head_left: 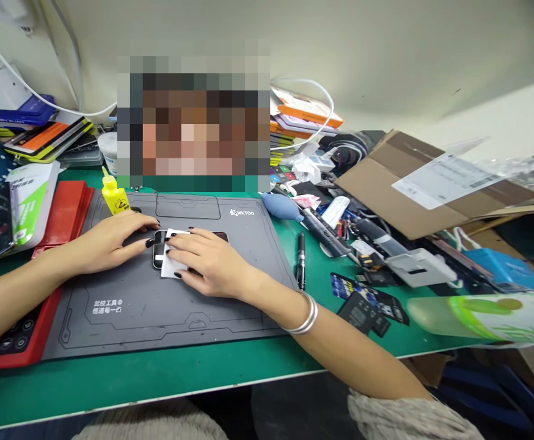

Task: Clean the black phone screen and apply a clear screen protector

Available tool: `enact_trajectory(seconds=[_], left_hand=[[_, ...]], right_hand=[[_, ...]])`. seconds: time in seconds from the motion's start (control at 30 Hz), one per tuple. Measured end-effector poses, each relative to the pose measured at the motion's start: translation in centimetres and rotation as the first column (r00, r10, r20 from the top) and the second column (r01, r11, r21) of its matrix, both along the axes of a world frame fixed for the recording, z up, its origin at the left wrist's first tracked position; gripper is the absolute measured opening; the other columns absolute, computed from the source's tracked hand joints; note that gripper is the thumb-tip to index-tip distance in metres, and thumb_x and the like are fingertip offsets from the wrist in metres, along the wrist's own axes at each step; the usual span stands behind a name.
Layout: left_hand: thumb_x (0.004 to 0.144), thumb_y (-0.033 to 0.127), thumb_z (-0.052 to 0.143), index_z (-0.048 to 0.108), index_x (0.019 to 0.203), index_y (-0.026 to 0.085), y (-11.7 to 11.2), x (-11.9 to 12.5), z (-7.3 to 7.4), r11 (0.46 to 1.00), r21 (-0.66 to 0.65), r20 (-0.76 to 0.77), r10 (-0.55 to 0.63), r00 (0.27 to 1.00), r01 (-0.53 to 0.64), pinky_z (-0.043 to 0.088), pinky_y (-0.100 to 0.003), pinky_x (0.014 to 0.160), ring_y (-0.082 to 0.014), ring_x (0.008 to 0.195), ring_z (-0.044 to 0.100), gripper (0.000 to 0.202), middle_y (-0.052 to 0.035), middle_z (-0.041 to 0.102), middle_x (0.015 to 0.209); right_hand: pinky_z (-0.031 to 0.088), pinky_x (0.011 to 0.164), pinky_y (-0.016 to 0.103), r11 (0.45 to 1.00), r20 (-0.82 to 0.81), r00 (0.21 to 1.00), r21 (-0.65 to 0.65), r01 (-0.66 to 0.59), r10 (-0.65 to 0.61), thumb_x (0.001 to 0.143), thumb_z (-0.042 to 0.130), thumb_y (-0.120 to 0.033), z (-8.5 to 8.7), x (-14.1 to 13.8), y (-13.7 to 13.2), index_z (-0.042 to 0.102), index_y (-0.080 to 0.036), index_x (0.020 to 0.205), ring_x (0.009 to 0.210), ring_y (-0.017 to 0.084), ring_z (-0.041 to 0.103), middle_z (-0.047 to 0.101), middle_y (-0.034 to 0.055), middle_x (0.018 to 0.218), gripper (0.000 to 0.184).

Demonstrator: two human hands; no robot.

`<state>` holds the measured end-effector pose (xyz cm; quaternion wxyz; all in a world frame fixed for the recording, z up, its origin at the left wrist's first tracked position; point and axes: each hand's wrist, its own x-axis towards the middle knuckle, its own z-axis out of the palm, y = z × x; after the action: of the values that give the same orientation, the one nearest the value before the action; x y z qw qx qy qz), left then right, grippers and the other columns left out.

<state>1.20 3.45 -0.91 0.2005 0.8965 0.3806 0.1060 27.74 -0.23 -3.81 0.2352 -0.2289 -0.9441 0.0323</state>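
Green tabletop nearest, grey mat on it. Phone lies mid-mat, partly covered. Right hand over white wipe on phone, fingers spread, lightly bent; cannot tell whether they pinch. Left hand half-open, thumb tip at phone's left end, nothing enclosed. Beyond: yellow bottle, blue blower bulb, cardboard box.
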Motion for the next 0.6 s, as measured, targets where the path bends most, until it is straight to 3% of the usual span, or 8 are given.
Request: enact_trajectory(seconds=[0.2, 0.6], left_hand=[[0.097, 0.052, 0.037, 0.053, 0.131, 0.017, -0.11, 0.14, 0.24, 1.0, -0.002, -0.012, 0.006, 1.0, -0.006, 0.045, -0.047, 0.107, -0.0294, 0.119, 0.059, 0.052, -0.0153, 0.063, 0.129], [0.097, 0.053, 0.038, 0.054, 0.131, 0.018, -0.07, 0.18, 0.27, 1.0, -0.006, -0.008, 0.007, 1.0, -0.007, 0.046, -0.049, 0.107, -0.0301, 0.119, 0.059, 0.051, -0.015, 0.064, 0.129]], right_hand=[[0.047, 0.1, 0.046, 0.994, 0.029, 0.994, 0.0, 0.106, -0.106, 0.092, 0.06, -0.029, -0.05, 0.17, 0.16, 0.066, -0.013, 0.116, 0.122, 0.03, 0.061, 0.068, 0.0161, 0.13, 0.03], [0.046, 0.1, 0.049, 0.991, 0.014, 0.994, -0.08, 0.107, -0.106, 0.088, 0.065, -0.029, -0.06, 0.39, 0.45, 0.064, -0.013, 0.119, 0.124, 0.032, 0.06, 0.064, 0.0203, 0.133, 0.035]])
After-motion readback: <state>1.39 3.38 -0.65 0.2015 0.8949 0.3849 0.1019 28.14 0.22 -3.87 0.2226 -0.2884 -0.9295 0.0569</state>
